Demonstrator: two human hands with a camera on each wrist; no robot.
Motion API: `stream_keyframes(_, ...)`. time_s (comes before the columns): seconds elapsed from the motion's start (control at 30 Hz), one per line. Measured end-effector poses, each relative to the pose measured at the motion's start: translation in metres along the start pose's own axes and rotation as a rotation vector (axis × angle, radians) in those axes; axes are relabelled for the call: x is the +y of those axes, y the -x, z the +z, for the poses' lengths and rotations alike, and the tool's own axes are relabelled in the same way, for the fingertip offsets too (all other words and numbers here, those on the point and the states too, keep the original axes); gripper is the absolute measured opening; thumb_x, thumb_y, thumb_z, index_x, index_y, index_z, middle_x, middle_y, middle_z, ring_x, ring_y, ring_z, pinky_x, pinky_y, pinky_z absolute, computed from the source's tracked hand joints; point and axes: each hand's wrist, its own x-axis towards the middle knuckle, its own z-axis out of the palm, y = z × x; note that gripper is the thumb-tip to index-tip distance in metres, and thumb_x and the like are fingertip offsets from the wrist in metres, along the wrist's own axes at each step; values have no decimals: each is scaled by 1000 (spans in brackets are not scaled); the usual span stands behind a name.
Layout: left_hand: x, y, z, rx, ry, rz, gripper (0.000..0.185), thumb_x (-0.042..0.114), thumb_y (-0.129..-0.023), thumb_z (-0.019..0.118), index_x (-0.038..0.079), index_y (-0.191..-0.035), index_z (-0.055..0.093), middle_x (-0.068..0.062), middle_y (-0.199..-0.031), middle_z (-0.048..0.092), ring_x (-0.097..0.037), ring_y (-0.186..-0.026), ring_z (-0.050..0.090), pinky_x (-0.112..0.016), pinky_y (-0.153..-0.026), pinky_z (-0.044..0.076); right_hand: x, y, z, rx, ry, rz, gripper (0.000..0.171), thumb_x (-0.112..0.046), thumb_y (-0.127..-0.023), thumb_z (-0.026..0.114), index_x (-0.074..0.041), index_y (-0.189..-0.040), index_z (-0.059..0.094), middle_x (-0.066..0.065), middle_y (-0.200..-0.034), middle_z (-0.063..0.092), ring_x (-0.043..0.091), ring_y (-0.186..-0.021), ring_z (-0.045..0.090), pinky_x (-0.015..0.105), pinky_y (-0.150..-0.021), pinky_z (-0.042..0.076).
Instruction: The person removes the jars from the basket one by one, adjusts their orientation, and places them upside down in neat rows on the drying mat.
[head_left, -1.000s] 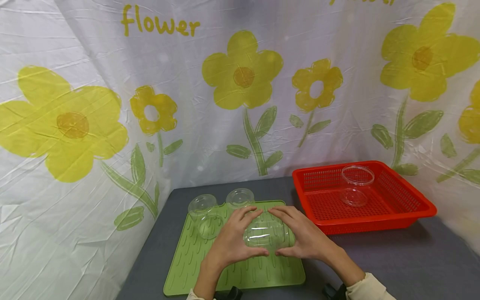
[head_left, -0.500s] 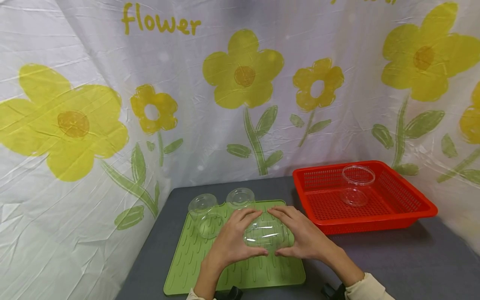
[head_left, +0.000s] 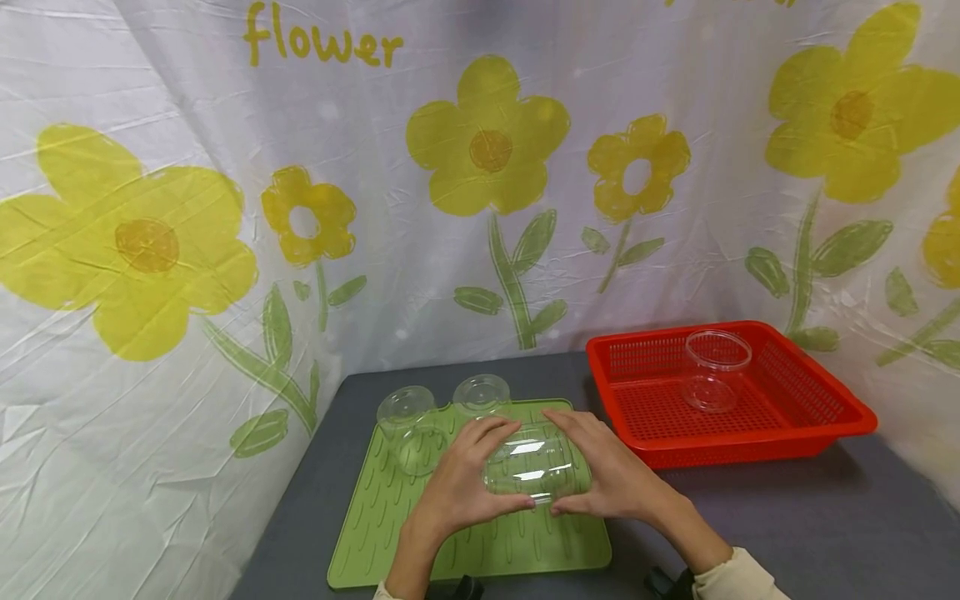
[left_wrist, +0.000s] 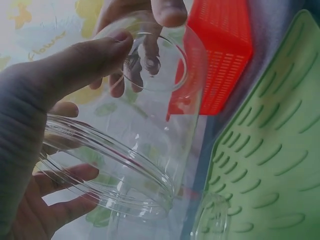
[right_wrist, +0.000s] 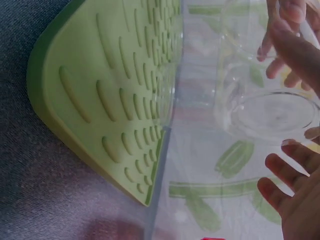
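Note:
Over the green drying mat [head_left: 487, 550], both hands hold a clear jar [head_left: 528, 467] on its side. My left hand [head_left: 457, 479] curves around its left end, thumb in front and fingers behind. At the right end, my right hand [head_left: 618, 471] holds it the same way. The left wrist view shows the jar's threaded rim [left_wrist: 117, 170] near the left palm. A round base [right_wrist: 275, 112] shows beside the right hand [right_wrist: 297, 195] in the right wrist view. Farther back on the mat, two more clear jars stand, a left one [head_left: 405, 412] and another jar [head_left: 480, 392], the latter partly hidden by my left hand.
A red perforated basket [head_left: 750, 442] stands at the back right, just beyond the mat. Inside it sits an upright clear jar [head_left: 716, 358]. The grey tabletop [head_left: 810, 533] runs back to a white curtain [head_left: 390, 283] printed with yellow flowers.
The jar has turned and tilted slightly between the hands, its highlights shifting. The right hand's upper fingers have moved a little to the right. Both hands otherwise stay almost in place.

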Motion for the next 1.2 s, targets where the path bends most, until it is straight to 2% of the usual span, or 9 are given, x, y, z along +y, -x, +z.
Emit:
stream_keyframes(0.13, -1, 2, 0, 5, 34, -16, 96, 47, -65, 95, 19, -148, 54, -1, -145, 56, -20, -135, 52, -44, -106, 52, 3, 2, 0, 7, -64, 37, 123, -58, -64, 93, -25, -162, 26, 4, -155, 46, 27, -139, 46, 58, -103, 51)
stream_keyframes(0.23, -3, 5, 1, 17, 77, -32, 95, 46, -67, 95, 22, -149, 52, 0, -147, 55, -19, -136, 51, -45, -106, 52, 4, 4, 0, 17, -142, 63, 121, -59, -68, 90, -27, -163, 22, 4, -156, 43, 28, -140, 46, 60, -103, 50)
stream_keyframes(0.33, -5, 8, 3, 44, 142, -49, 94, 44, -68, 94, 26, -150, 51, 0, -148, 54, -19, -137, 51, -48, -105, 52, 3, 4, -1, 30, -212, 71, 117, -48, -72, 92, -27, -163, 21, 3, -156, 43, 30, -138, 47, 58, -104, 50)
stream_keyframes(0.43, -5, 10, 5, 70, 194, -68, 94, 44, -69, 94, 29, -150, 49, 3, -148, 53, -18, -138, 50, -49, -106, 51, 4, 3, -2, 46, -261, 62, 111, -41, -76, 90, -28, -162, 23, 1, -155, 45, 29, -135, 50, 52, -105, 50)
stream_keyframes(0.57, -4, 11, 8, 111, 213, -55, 94, 43, -70, 94, 28, -151, 48, 4, -149, 52, -20, -138, 50, -51, -106, 50, 4, 0, -3, 66, -309, 42, 104, -34, -79, 88, -28, -162, 25, 0, -153, 46, 25, -132, 54, 45, -104, 52)
stream_keyframes(0.73, -2, 11, 9, 143, 231, -32, 95, 39, -70, 95, 24, -152, 48, 0, -149, 52, -23, -136, 51, -53, -104, 51, 2, -2, -5, 75, -348, 38, 96, -29, -82, 86, -28, -160, 29, -1, -150, 48, 23, -128, 56, 44, -99, 55)
stream_keyframes(1.03, -2, 11, 10, 138, 278, -46, 97, 33, -70, 95, 28, -153, 45, 2, -151, 50, -24, -139, 49, -53, -104, 51, -1, -3, -5, 96, -378, 48, 93, -21, -81, 86, -27, -158, 33, 1, -146, 49, 20, -123, 55, 41, -94, 57)
stream_keyframes(1.2, -3, 9, 10, 137, 240, -31, 104, 38, -68, 96, 26, -155, 41, -1, -154, 48, -25, -141, 47, -56, -104, 50, -2, -5, -5, 120, -348, 48, 95, -23, -80, 87, -27, -158, 34, 1, -145, 50, 20, -123, 54, 40, -94, 57)
